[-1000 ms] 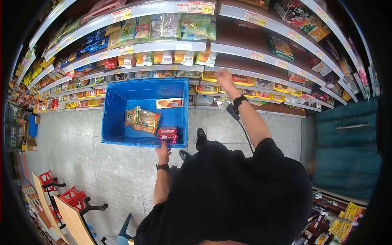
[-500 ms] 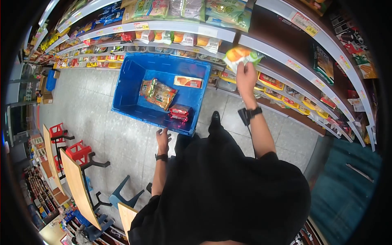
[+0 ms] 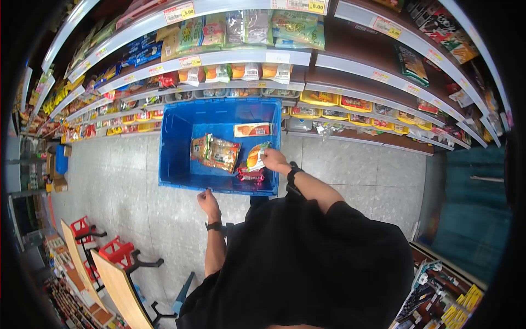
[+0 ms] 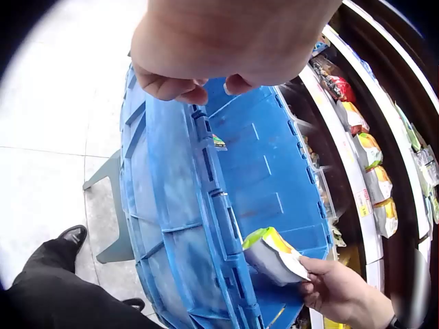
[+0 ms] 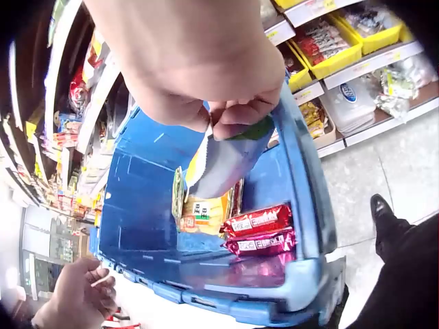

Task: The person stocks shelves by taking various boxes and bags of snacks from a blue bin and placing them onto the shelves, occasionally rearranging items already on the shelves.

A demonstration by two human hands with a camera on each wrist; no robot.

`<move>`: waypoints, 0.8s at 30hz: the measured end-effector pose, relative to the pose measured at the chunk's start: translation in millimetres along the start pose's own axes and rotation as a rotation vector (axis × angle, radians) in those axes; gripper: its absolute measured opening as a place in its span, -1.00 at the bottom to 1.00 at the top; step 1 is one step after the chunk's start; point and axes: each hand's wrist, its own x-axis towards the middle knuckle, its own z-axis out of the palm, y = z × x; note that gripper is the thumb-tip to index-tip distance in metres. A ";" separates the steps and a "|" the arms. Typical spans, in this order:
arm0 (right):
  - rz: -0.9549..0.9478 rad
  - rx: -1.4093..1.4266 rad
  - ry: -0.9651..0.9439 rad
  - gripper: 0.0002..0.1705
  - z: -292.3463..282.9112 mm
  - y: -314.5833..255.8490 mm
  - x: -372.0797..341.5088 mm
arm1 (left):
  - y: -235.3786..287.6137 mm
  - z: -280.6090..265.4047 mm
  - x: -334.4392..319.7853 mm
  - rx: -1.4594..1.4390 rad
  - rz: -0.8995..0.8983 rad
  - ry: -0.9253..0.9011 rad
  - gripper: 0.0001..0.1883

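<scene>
**A:** What stands at the far left of the head view, on the floor beside you?

**B:** Red stools (image 3: 116, 250), and next to them a wooden tabletop (image 3: 123, 285).

**A:** And your left hand (image 3: 209, 204)?

**B:** It is just outside the near rim of the blue crate (image 3: 174, 143). The fingers are loosely curled and hold nothing; whether they touch the rim, one cannot tell.

**A:** What does the crate in front of you contain?

**B:** From left to right: patterned snack packs (image 3: 222, 155), lying flat near the middle; two red-pink packets (image 5: 259, 221), side by side near the wall closest to you; and a flat carton (image 3: 253, 130) near the far wall.

**A:** Where is the packet that you hold?

**B:** The white packet (image 3: 255, 157), printed in yellow and green, is inside the crate's right half, tilted, above the crate's floor. Your right hand (image 3: 275, 160) pinches its edge between thumb and fingers.

**A:** And further right?

**B:** Yellow trays (image 3: 319, 98) line a low shelf; a teal panel (image 3: 466, 197) stands at the far right.
</scene>
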 end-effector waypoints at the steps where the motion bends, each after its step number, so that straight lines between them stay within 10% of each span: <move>1: 0.052 -0.067 0.088 -0.70 10.0 -1.6 5.0 | 2.7 -2.7 0.5 -0.012 0.000 -0.029 -0.71; 5: 0.231 0.076 0.011 -0.74 -1.5 -11.5 20.7 | -7.0 -10.8 9.3 -0.078 -0.069 -0.111 -0.77; 12: 0.112 0.165 0.836 -0.67 -140.5 -61.1 39.1 | -28.1 -22.4 41.0 -0.057 0.006 -0.220 -0.79; 15: 0.076 0.114 0.864 -0.38 -189.9 -102.5 42.0 | -31.2 -24.7 46.1 -0.052 0.024 -0.262 -0.78; 24: 0.123 0.047 0.806 -0.69 -187.3 -106.9 80.2 | -35.3 -32.0 42.7 -0.122 -0.059 -0.311 -0.79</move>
